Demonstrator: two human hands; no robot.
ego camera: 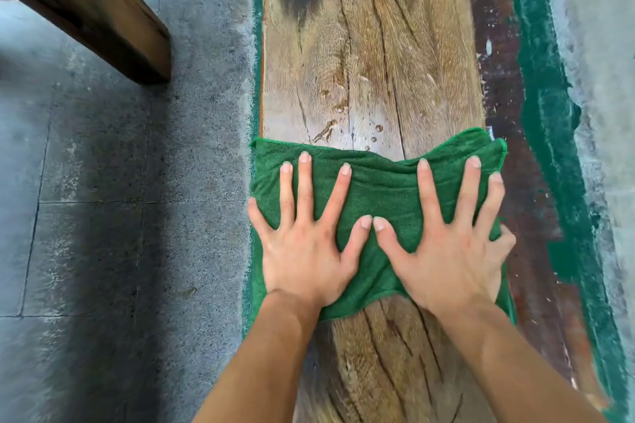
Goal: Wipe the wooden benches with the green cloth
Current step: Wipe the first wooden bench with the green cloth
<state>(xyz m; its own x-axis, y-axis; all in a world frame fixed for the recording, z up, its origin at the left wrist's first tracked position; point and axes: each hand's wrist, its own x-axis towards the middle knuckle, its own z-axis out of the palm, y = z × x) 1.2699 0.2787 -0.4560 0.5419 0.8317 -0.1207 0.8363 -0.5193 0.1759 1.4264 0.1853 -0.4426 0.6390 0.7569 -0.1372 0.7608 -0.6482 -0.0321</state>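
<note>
Bare forearms [271,354] lead to the left grip [302,251] and right grip [450,257], each with short nails.

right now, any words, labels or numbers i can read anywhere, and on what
No text can be read.
White tag at the far right corner of the cloth: too small to read, if it is printed at all.
Bench: only grain, cracks and dark stains, no writing.
Floor: no signs or marks that read as text.

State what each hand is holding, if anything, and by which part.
Nothing is gripped. The left hand and right hand press flat, fingers spread, on the green cloth lying across the wooden bench.
</note>
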